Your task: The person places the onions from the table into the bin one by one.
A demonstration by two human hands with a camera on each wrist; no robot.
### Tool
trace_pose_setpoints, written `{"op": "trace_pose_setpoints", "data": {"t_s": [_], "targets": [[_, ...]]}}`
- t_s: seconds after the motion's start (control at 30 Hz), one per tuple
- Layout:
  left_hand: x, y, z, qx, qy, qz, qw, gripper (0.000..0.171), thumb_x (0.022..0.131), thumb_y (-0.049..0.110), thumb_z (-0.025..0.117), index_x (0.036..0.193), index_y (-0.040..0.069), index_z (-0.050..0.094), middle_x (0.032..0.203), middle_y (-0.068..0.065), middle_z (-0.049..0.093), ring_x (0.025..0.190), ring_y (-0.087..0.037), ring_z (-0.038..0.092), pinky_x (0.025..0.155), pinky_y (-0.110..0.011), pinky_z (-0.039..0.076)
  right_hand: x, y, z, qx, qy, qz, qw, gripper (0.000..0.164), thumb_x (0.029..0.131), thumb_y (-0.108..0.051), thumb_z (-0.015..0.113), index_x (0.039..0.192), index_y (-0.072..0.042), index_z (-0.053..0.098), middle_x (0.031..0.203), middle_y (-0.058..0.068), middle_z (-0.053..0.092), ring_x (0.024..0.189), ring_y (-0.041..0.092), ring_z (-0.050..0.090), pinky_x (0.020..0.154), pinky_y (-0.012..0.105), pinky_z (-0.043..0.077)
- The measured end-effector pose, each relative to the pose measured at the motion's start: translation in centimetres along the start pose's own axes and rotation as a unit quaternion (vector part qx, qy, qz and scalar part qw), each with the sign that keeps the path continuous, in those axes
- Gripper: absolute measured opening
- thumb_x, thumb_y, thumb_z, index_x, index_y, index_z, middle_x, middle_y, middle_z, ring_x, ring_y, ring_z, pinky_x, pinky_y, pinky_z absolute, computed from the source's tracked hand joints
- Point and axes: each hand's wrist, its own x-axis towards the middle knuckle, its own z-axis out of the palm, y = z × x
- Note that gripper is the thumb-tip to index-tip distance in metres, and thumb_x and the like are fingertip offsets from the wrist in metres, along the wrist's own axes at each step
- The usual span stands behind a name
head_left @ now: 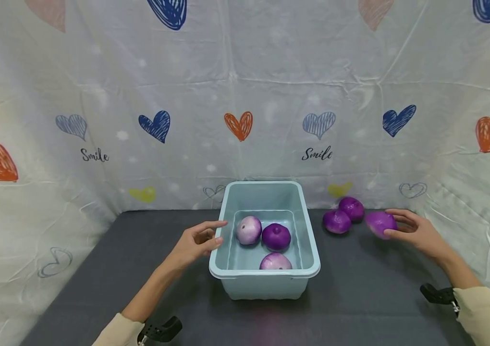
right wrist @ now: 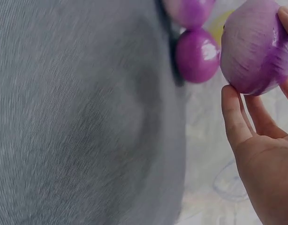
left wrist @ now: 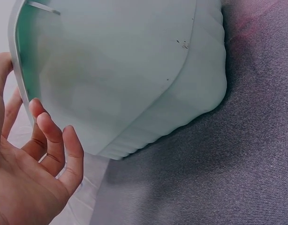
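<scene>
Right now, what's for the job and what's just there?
Probably for the job:
purple onion in the right hand
two onions on the table
blue bin, three onions inside
left hand at its rim

Probably just there:
heart-patterned sheet
black wrist straps

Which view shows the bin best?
Head: the bin is all in frame, with its open top and three onions inside visible. Left wrist gives mostly its outside, cut off by the frame; right wrist doesn't show it.

bin (head_left: 264, 273) on table (head_left: 150, 250) | in bin: left onion (head_left: 249, 230), right onion (head_left: 276, 237), front onion (head_left: 275, 262) | right of bin: near onion (head_left: 336, 221), far onion (head_left: 352, 208) | right of those: held onion (head_left: 379, 224) in right hand (head_left: 420, 236) | left hand (head_left: 195, 245) at bin's left rim | curtain (head_left: 202, 91) behind table
</scene>
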Motion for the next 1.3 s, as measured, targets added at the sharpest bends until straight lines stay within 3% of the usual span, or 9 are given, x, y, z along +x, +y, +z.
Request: {"op": "trace_pose_setpoints", "data": {"t_s": [0.43, 1.03, 1.3], "targets": [[-0.1, 0.2, -0.2, -0.001, -0.005, -0.014, 0.9999, 0.046, 0.099, 0.014, 0.069, 0.143, 0.007, 0.059, 0.096, -0.016, 0.061, 0.082, -0.022, 0.058, 0.074, -0.043, 0.055, 0.1, -3.9, 1.3, 0.032, -0.020, -0.022, 0.999, 0.055, 0.099, -0.010, 0.068, 0.150, -0.005, 0.047, 0.146, 0.022, 0.043, 0.116, 0.005, 0.058, 0.087, 0.028, 0.053], [0.2, 0.5, -0.1, -0.002, -0.005, -0.025, 0.9997, 0.048, 0.099, 0.017, 0.070, 0.145, 0.010, 0.058, 0.094, -0.016, 0.060, 0.083, -0.022, 0.057, 0.076, -0.048, 0.054, 1.4, -7.1, 3.8, 0.070, -0.044, -0.050, 0.995, 0.053, 0.098, -0.006, 0.069, 0.148, -0.006, 0.051, 0.144, 0.022, 0.047, 0.119, 0.017, 0.059, 0.088, 0.033, 0.053], [0.1, 0.4, 0.0, -0.003, -0.002, -0.022, 0.9997, 0.048, 0.099, 0.016, 0.070, 0.145, 0.009, 0.058, 0.090, -0.015, 0.058, 0.082, -0.031, 0.056, 0.073, -0.045, 0.054, 2.9, -8.2, 5.1, 0.085, -0.060, -0.059, 0.993, 0.053, 0.097, -0.007, 0.071, 0.147, -0.006, 0.053, 0.143, 0.019, 0.049, 0.123, 0.025, 0.056, 0.091, 0.033, 0.052]]}}
